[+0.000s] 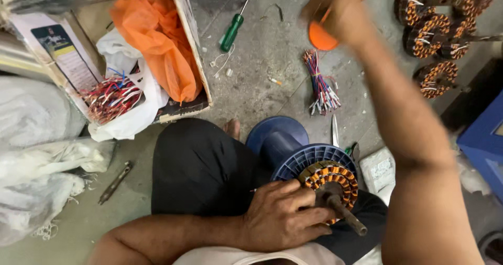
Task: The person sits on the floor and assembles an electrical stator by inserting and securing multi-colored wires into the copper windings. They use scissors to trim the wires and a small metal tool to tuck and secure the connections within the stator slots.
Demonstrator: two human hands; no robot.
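Head view: left hand grips stator

I get one view only, from the camera on my head, tilted steeply down over my lap and the concrete floor. It sits close: my left hand fills the lower frame, my right hand reaches toward the top edge.

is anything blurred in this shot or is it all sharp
Head view: the right hand, raised near the top edge with an orange-headed tool, is smeared by motion blur. The left hand on the copper-wound stator is sharp, as are the green screwdriver and wire bundle. Lighting is soft and even, without glare.
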